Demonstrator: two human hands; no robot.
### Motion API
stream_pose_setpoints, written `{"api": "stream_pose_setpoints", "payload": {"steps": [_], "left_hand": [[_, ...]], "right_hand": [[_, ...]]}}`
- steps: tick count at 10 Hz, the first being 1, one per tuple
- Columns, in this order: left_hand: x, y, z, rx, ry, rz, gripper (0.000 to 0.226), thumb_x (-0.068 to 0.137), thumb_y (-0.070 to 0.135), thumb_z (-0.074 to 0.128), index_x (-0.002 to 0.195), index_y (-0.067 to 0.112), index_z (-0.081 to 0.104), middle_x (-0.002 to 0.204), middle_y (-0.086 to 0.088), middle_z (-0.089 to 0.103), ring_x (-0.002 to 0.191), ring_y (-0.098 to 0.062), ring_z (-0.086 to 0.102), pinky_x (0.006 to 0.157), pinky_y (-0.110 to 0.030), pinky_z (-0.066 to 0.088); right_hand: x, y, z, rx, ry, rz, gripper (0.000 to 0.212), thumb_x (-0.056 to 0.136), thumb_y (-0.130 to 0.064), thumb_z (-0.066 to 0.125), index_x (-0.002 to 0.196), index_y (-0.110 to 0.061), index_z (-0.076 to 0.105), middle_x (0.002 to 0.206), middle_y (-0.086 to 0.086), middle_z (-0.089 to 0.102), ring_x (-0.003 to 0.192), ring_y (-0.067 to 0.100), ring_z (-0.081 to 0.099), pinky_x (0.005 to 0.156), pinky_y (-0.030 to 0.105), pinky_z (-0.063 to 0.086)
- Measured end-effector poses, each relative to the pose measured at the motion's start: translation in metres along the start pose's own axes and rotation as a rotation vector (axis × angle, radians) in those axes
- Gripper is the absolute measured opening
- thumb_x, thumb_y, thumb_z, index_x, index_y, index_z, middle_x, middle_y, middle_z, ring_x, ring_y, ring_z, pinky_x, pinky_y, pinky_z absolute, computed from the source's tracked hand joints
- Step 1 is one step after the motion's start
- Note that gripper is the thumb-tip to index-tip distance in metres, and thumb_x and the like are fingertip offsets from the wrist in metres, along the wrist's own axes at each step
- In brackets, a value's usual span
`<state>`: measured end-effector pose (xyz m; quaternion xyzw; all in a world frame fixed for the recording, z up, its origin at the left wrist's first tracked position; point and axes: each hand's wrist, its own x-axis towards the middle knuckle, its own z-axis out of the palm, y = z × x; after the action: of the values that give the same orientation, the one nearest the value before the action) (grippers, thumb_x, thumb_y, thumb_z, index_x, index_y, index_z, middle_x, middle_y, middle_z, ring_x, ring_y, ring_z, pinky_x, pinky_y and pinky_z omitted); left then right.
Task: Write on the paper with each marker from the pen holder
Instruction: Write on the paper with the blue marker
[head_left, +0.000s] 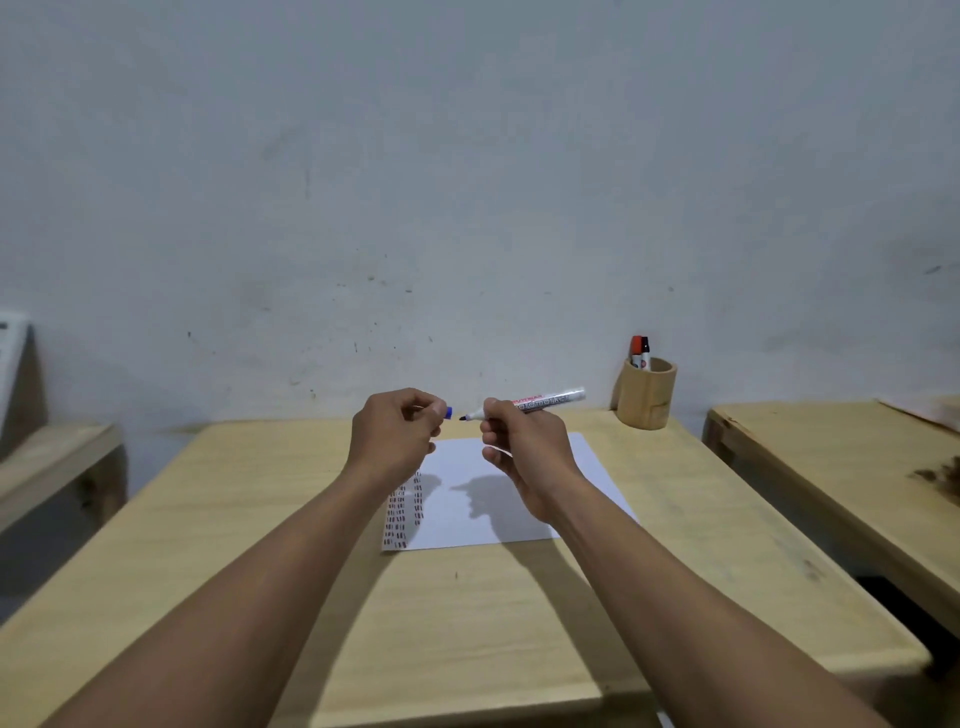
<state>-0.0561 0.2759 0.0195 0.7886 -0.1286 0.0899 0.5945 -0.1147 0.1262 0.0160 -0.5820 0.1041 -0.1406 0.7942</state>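
Note:
My right hand (522, 449) grips a white marker (550, 401) held level above the paper, its dark tip pointing left. My left hand (397, 434) is closed on the marker's blue cap (448, 412), a short gap from the tip. Below both hands lies a white sheet of paper (519, 519) with columns of short red and dark marks along its left side. A round wooden pen holder (645, 395) stands at the table's far right corner, with a red-capped marker (636, 349) and a black-capped marker (645, 349) sticking out.
The light wooden table (260, 545) stands against a pale wall. Another wooden table (841, 467) stands to the right across a narrow gap, and a low wooden bench (52, 462) is at the left.

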Motion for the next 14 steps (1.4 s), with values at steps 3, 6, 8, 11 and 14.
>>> {"api": "stream_pose_setpoints", "payload": {"steps": [3, 6, 8, 11, 14], "left_hand": [[0.001, -0.051, -0.038, 0.374, 0.087, -0.08, 0.009, 0.084, 0.013, 0.074, 0.091, 0.01, 0.077, 0.079, -0.003, 0.077, 0.072, -0.019, 0.07, 0.06, -0.024, 0.048], [-0.008, -0.086, -0.039, 0.529, 0.064, -0.1, 0.032, 0.089, 0.018, 0.068, 0.121, 0.016, 0.073, 0.102, -0.006, 0.077, 0.098, -0.027, 0.068, 0.084, -0.031, 0.051], [-0.025, -0.087, -0.044, 0.664, 0.011, -0.135, 0.058, 0.098, 0.035, 0.054, 0.151, 0.017, 0.039, 0.133, -0.011, 0.062, 0.125, -0.033, 0.055, 0.098, -0.043, 0.045], [-0.05, -0.1, -0.048, 1.056, -0.333, -0.167, 0.059, 0.103, 0.042, 0.011, 0.161, 0.029, 0.002, 0.168, -0.016, -0.005, 0.154, -0.032, -0.009, 0.121, -0.056, -0.005], [-0.05, -0.101, -0.048, 1.07, -0.335, -0.16, 0.059, 0.104, 0.044, 0.011, 0.16, 0.029, 0.0, 0.168, -0.015, -0.006, 0.154, -0.032, -0.011, 0.122, -0.056, -0.006]], "right_hand": [[-0.003, 0.034, 0.019, -0.187, -0.083, 0.015, 0.009, 0.092, -0.009, 0.062, 0.096, -0.003, 0.069, 0.078, 0.011, 0.067, 0.062, 0.015, 0.062, 0.055, 0.025, 0.056], [0.003, 0.061, 0.022, -0.642, -0.053, -0.083, 0.024, 0.087, -0.026, 0.068, 0.097, -0.004, 0.07, 0.073, 0.004, 0.07, 0.056, 0.012, 0.063, 0.052, 0.027, 0.051], [-0.006, 0.079, 0.022, -0.761, 0.027, -0.109, 0.017, 0.087, -0.028, 0.067, 0.087, -0.011, 0.069, 0.078, 0.001, 0.075, 0.069, 0.014, 0.07, 0.062, 0.032, 0.054], [-0.009, 0.082, 0.025, -0.846, 0.017, -0.148, 0.03, 0.087, -0.026, 0.065, 0.074, 0.001, 0.064, 0.068, 0.007, 0.074, 0.053, 0.012, 0.061, 0.054, 0.028, 0.046], [-0.007, 0.084, 0.025, -0.882, -0.016, -0.16, 0.025, 0.088, -0.025, 0.064, 0.067, -0.012, 0.064, 0.058, 0.0, 0.071, 0.047, 0.006, 0.062, 0.052, 0.022, 0.049]]}}
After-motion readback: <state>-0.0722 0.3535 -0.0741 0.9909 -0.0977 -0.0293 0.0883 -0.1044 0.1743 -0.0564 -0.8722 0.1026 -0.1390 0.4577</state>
